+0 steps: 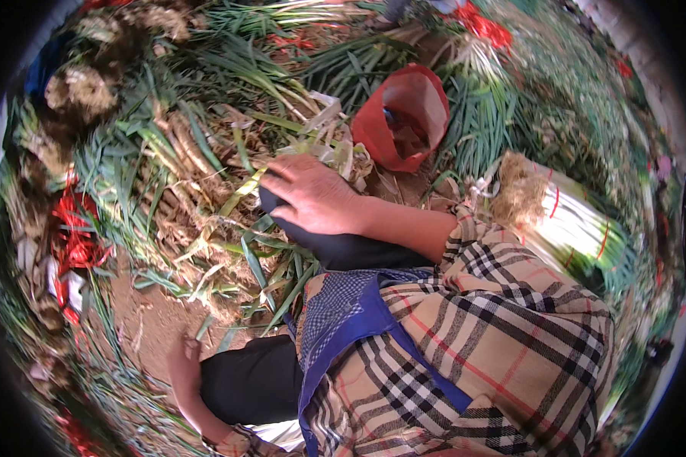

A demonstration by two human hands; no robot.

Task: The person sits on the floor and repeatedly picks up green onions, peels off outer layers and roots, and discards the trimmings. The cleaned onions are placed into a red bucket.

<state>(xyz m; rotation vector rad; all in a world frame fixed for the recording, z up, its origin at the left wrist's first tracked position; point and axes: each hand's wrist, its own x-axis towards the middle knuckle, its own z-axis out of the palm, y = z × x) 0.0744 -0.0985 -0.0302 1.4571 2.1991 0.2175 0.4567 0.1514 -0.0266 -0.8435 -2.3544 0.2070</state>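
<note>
My right hand (pixel 314 197) lies over my dark-trousered right knee (pixel 349 248), fingers apart, with nothing in it. Beyond that knee is a loose heap of scallions (pixel 188 165), their roots brown and soiled, mixed with peeled outer leaves (pixel 208 245). My left hand (pixel 184 365) is beside my left knee (pixel 251 377), over bare soil (pixel 154 320); it is blurred, and whether its fingers hold anything is unclear. A blue checked apron (pixel 340 308) covers my lap.
A red open-topped bag (pixel 377 123) stands past my right hand. Near my right elbow lies a clean scallion bundle (pixel 583 214) tied with red bands. Red plastic twine (pixel 77 228) lies at the left. More scallions (pixel 480 114) spread around, and part of a person's foot (pixel 383 21) shows at the top.
</note>
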